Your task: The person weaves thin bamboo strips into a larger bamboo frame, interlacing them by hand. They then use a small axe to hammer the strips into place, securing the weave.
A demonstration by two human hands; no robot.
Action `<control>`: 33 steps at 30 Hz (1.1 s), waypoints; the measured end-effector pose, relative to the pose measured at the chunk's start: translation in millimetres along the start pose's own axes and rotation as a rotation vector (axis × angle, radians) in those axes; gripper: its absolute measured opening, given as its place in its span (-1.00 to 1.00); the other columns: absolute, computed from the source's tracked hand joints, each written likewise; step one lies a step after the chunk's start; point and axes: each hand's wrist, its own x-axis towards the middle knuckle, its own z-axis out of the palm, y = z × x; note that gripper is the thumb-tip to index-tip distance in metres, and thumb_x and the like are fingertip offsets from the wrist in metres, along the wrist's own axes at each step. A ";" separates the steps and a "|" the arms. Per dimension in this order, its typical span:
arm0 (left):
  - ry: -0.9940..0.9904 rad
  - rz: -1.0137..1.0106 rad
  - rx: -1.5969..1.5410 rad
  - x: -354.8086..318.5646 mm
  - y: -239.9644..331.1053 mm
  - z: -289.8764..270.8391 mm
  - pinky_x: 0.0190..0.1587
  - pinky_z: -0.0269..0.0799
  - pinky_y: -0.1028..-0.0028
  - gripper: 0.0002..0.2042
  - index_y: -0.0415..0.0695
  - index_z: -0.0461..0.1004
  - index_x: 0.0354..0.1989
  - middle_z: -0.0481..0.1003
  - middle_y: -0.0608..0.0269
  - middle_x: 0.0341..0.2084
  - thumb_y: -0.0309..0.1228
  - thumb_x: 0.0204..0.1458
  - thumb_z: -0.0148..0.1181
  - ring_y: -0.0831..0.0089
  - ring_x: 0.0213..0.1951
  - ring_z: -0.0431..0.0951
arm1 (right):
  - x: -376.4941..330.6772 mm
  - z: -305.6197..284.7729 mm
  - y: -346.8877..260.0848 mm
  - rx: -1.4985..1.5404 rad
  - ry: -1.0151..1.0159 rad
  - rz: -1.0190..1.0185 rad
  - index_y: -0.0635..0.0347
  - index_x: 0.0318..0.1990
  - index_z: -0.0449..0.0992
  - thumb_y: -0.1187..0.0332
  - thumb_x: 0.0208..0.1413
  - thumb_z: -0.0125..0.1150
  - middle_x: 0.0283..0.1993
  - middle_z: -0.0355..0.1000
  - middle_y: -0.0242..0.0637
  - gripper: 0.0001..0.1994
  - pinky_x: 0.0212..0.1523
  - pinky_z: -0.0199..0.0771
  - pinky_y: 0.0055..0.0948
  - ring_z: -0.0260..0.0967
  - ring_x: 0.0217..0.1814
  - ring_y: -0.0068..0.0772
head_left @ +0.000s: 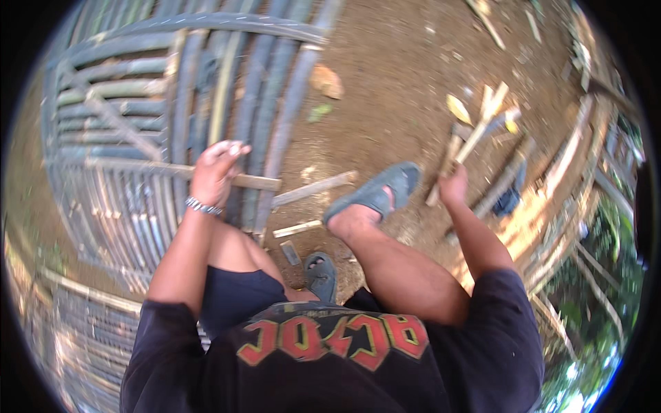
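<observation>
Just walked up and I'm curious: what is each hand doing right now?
Left hand: fingers curled, resting on the bamboo panel; whether it grips anything cannot be told.
Right hand: closed on a bundle of bamboo sticks.

Looked steeply down from head height, close above the bent knees, facing the bamboo panel [172, 124] ahead-left of the sandalled foot [375, 193]; fisheye rim bent all edges.

An outdoor yard where bamboo is worked: a panel of bamboo poles [172, 117] lies on bare dirt ground [406, 76], offcuts [313, 187] just right of the panel, green bushes [592, 303] far right of it.
</observation>
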 end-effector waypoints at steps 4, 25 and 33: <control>0.179 0.148 -0.048 20.3 24.3 -4.4 -0.42 0.17 0.64 -0.77 -0.26 0.56 -0.04 0.47 0.44 -0.41 -0.40 0.23 0.30 0.71 -0.51 0.27 | 13.9 8.9 31.6 -0.033 -0.045 0.073 0.31 0.13 0.35 0.32 -0.06 0.45 0.05 0.46 0.15 -0.40 0.19 0.43 -0.07 0.45 0.13 0.18; 0.862 0.910 0.936 145.4 99.6 -17.9 -0.16 0.29 0.20 -0.87 0.08 0.73 -0.34 0.56 0.30 -0.49 -0.20 0.06 0.36 0.22 -0.37 0.56 | -38.7 -26.0 -94.2 0.866 -0.177 0.059 0.15 0.00 0.29 0.48 0.29 0.24 -0.35 0.37 -0.37 -0.75 -0.53 0.43 -0.50 0.35 -0.50 -0.54; 0.936 1.077 1.153 170.2 100.1 -16.6 -0.21 0.36 0.28 -0.86 0.00 0.72 -0.32 0.61 0.30 -0.45 -0.24 0.07 0.39 0.28 -0.38 0.58 | -44.9 -14.9 -261.1 0.902 -0.488 -0.157 0.23 0.16 0.27 0.40 0.33 0.23 -0.23 0.40 -0.37 -0.65 -0.32 0.47 -0.54 0.39 -0.34 -0.57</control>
